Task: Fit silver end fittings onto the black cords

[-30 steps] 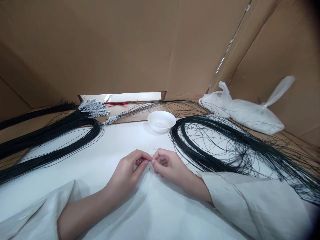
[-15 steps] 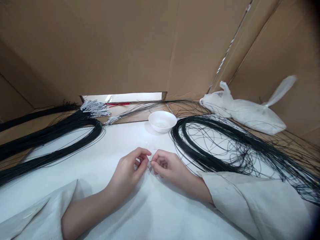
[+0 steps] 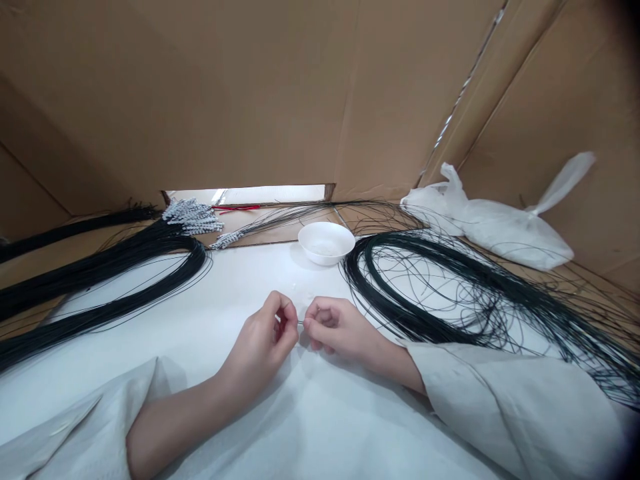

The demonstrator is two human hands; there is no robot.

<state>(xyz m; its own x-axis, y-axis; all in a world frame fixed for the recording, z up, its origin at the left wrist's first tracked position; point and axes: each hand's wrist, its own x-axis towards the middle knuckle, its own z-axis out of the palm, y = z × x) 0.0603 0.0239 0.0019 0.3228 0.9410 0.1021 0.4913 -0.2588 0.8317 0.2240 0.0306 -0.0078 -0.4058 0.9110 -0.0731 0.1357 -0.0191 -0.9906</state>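
Observation:
Over the white work surface, my left hand (image 3: 265, 340) and my right hand (image 3: 343, 327) meet almost fingertip to fingertip. Each is closed in a pinch of thumb and forefinger. Between them shows a short piece of thin dark cord (image 3: 301, 323), gripped from both sides; the rest of it is hidden by the fingers. Just beyond my hands stands a white bowl (image 3: 326, 244), its contents too faint to make out. To the right of my right hand lies a coiled bundle of black cords (image 3: 420, 320), many strands loose.
At the left lies another bundle of black cords (image 3: 110, 310), near a cluster of white-and-grey knobbly strands (image 3: 193, 217). A red strip (image 3: 237, 208) rests behind. White plastic bags (image 3: 515, 230) sit at the back right. A cardboard wall (image 3: 250, 93) with a slot closes off the back.
My left fingers have curled in and shifted slightly, and the short stretch of cord between the fingertips shows more plainly. The bowl and cord bundles stay in place.

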